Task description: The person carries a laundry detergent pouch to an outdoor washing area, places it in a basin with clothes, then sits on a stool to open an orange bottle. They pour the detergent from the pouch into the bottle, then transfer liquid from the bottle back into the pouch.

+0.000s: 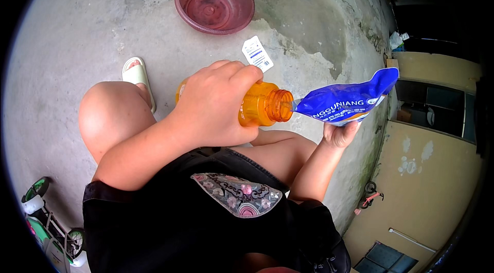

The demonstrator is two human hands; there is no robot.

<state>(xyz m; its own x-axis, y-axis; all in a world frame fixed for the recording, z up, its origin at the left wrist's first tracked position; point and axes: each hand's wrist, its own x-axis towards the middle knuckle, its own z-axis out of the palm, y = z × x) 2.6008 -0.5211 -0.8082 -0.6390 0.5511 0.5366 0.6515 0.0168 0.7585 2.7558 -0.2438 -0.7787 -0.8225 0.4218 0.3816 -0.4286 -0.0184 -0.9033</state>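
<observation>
My left hand (216, 109) is wrapped around a translucent orange plastic bottle (264, 105), which lies tilted nearly sideways with its uncapped, threaded neck facing right. In my right hand (341, 134) is a blue flexible refill pouch (343, 97) bearing white writing, supported from below. The pouch's narrow, clear tip meets the mouth of the bottle. Whether liquid is flowing there I cannot tell. Just beyond my left hand, a white printed card or tag (257, 54) lies on the concrete floor.
A dark red plastic basin (210, 10) stands on the concrete floor (96, 22) ahead. A green-wheeled child's bike or similar ride-on (50, 226) is at lower left. Along the beige wall (420, 157) on the right is a small red bike (370, 198). My sandalled foot (139, 76) is at left.
</observation>
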